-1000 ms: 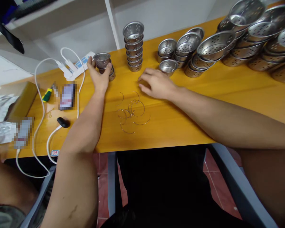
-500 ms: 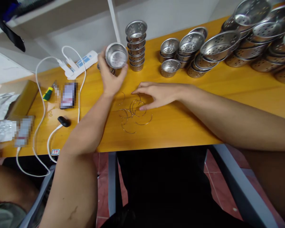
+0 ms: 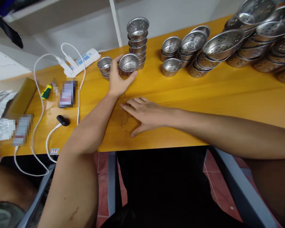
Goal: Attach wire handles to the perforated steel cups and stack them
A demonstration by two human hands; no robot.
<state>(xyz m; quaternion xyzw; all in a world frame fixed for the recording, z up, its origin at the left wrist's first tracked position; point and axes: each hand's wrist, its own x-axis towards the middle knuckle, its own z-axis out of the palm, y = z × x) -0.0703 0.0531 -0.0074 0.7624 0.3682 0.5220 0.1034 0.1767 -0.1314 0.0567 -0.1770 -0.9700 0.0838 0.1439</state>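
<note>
My left hand [image 3: 120, 77] grips a small perforated steel cup [image 3: 128, 64] by its sides, thumb at the right and fingers at the left and back. The cup is upright, close in front of a tall stack of similar cups [image 3: 137, 30]. A short stack of cups [image 3: 104, 65] stands just left of my fingers. Palm down, my right hand [image 3: 142, 114] is spread over several thin curved wires [image 3: 125, 118] on the wooden table. It covers part of the wires; its fingers are apart and I see nothing held in them.
More perforated cups [image 3: 171, 67] stand right of centre, with larger stacks [image 3: 249, 47] beyond. At left are a power strip [image 3: 85, 61] with white cables, a phone [image 3: 68, 93], a green-yellow screwdriver [image 3: 47, 92], a black plug-like piece [image 3: 63, 120] and a cardboard box [image 3: 23, 98]. Another person's arm [image 3: 9, 177] shows lower left.
The cup in my left hand has come down and right, tilting from showing its base to showing its perforated inside. My right hand has moved nearer and spread flat over the wires.
</note>
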